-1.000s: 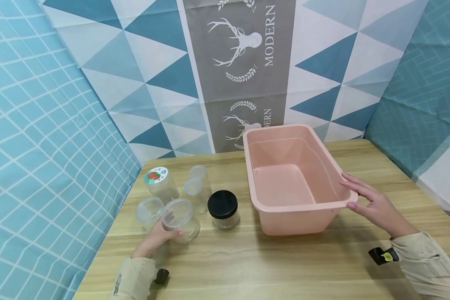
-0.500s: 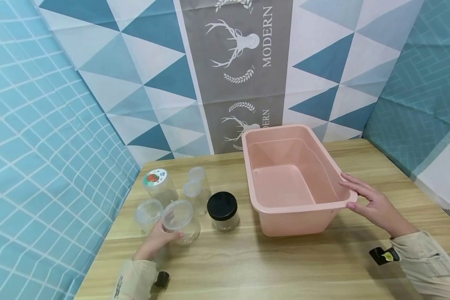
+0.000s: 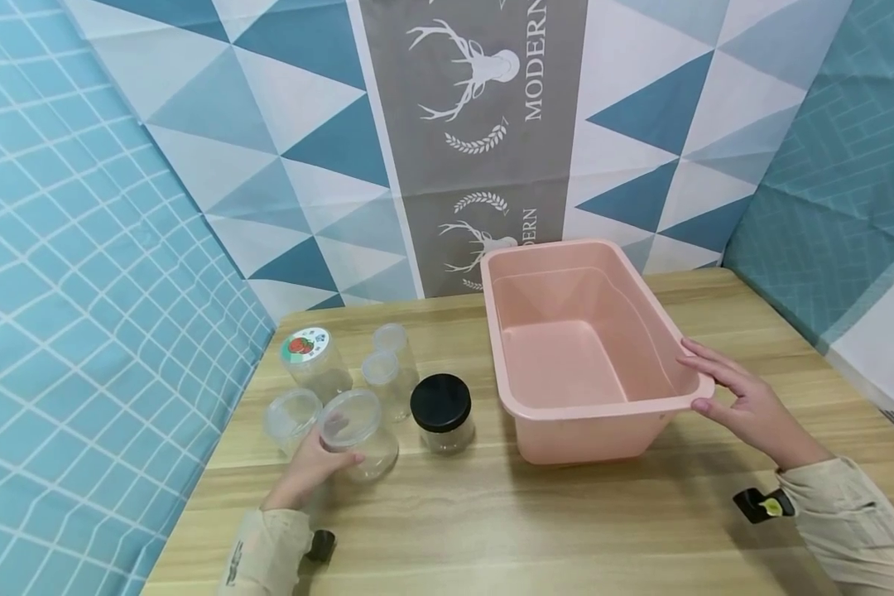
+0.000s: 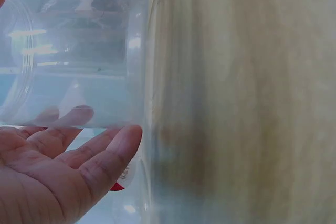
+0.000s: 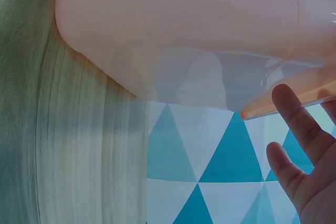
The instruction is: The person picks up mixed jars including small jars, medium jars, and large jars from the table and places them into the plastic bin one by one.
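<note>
In the head view my left hand [image 3: 310, 468] holds a wide clear jar [image 3: 372, 451] with a translucent lid, thumb on its near side and fingers round the left. The left wrist view shows the fingers [image 4: 107, 153] along the clear wall of this jar [image 4: 79, 77], its base close to the wooden surface. My right hand [image 3: 752, 410] grips the near right corner of a pink basin [image 3: 581, 439], fingers over the rim and thumb at the outside. Two of its fingers [image 5: 299, 119] stretch out straight beside the rim in the right wrist view.
Close around the held jar stand a small clear tub [image 3: 292, 414], a jar with a tomato-printed lid [image 3: 320, 364], two slim clear jars [image 3: 398, 385] and a black-lidded jar [image 3: 443, 414]. The wooden table [image 3: 492, 530] meets patterned cloth [image 3: 320, 190] at the back and left.
The head view has shifted slightly. Both hands keep their places on the jar and the basin rim.
</note>
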Demonstrator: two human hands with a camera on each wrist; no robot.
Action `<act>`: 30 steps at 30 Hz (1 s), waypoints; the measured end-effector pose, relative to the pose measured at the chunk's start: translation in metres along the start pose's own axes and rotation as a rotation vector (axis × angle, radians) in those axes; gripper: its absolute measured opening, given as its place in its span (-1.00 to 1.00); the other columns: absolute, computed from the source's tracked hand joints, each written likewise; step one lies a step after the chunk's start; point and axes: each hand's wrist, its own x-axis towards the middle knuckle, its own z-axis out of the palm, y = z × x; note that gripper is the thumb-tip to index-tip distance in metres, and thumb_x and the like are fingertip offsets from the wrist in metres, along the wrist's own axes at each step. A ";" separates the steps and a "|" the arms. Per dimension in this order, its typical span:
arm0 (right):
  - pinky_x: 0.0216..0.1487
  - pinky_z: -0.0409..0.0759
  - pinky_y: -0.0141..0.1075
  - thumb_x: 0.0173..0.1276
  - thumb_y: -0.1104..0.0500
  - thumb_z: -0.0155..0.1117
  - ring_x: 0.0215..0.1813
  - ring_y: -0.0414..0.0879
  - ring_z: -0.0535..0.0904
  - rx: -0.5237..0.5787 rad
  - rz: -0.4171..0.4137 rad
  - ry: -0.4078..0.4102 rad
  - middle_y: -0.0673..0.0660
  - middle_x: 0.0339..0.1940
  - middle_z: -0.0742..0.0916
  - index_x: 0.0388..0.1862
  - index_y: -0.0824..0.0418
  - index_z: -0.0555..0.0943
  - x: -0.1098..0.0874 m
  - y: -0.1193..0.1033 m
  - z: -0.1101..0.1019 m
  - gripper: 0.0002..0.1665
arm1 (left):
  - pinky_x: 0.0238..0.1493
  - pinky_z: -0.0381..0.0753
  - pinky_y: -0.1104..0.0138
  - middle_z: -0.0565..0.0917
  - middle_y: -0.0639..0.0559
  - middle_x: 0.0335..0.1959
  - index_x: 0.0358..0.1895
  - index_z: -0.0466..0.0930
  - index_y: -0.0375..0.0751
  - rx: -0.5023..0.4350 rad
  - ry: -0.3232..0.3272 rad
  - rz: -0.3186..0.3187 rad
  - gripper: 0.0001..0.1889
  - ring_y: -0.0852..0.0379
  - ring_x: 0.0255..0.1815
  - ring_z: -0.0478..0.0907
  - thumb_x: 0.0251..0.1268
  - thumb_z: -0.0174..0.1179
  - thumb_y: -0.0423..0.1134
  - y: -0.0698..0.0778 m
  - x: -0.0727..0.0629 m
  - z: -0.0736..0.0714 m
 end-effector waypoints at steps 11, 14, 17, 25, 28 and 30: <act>0.14 0.19 -0.70 -0.02 0.49 0.42 0.36 -0.48 0.20 -0.037 -0.026 -0.015 -0.29 0.39 0.36 0.25 0.22 0.53 -0.001 0.002 -0.002 -0.23 | 0.33 0.12 -0.06 0.25 -0.41 0.34 0.39 0.07 -0.45 0.067 0.005 -0.003 -0.11 -0.30 0.37 0.16 0.00 0.39 -0.37 0.003 -0.004 -0.002; 0.14 0.19 -0.69 -0.03 0.51 0.42 0.36 -0.47 0.20 -0.037 -0.033 -0.015 -0.28 0.39 0.37 0.25 0.22 0.53 0.000 0.001 -0.003 -0.23 | 0.33 0.13 -0.07 0.27 -0.43 0.33 0.38 0.09 -0.46 0.080 0.020 0.006 -0.13 -0.31 0.36 0.18 0.00 0.39 -0.37 0.007 -0.006 -0.002; 0.15 0.20 -0.69 -0.04 0.52 0.41 0.36 -0.46 0.21 -0.030 -0.039 -0.013 -0.27 0.39 0.37 0.24 0.25 0.53 0.000 0.001 -0.002 -0.23 | 0.30 0.18 -0.04 0.30 -0.43 0.31 0.36 0.11 -0.48 0.096 0.043 -0.006 -0.14 -0.30 0.32 0.23 0.00 0.39 -0.35 0.010 -0.007 -0.003; 0.14 0.19 -0.69 -0.01 0.51 0.40 0.36 -0.47 0.19 -0.027 -0.030 -0.013 -0.28 0.39 0.36 0.25 0.25 0.52 0.000 0.001 -0.002 -0.24 | 0.15 0.36 0.16 0.31 -0.41 0.30 0.35 0.11 -0.48 0.103 0.050 -0.036 -0.17 -0.25 0.25 0.32 0.02 0.37 -0.36 0.019 -0.010 -0.009; 0.14 0.19 -0.70 -0.01 0.51 0.40 0.36 -0.48 0.19 -0.028 -0.026 -0.015 -0.28 0.40 0.36 0.26 0.26 0.51 -0.001 0.001 -0.002 -0.24 | 0.09 0.39 0.21 0.32 -0.42 0.28 0.35 0.10 -0.47 0.091 0.038 -0.033 -0.19 -0.24 0.21 0.35 0.05 0.35 -0.35 0.023 -0.012 -0.013; 0.13 0.19 -0.70 0.00 0.51 0.40 0.36 -0.48 0.19 -0.026 -0.022 -0.017 -0.29 0.40 0.35 0.26 0.25 0.51 -0.001 0.001 -0.002 -0.25 | 0.10 0.38 0.19 0.31 -0.43 0.28 0.37 0.07 -0.47 0.071 0.024 -0.024 -0.19 -0.25 0.22 0.34 0.09 0.32 -0.35 0.027 -0.013 -0.016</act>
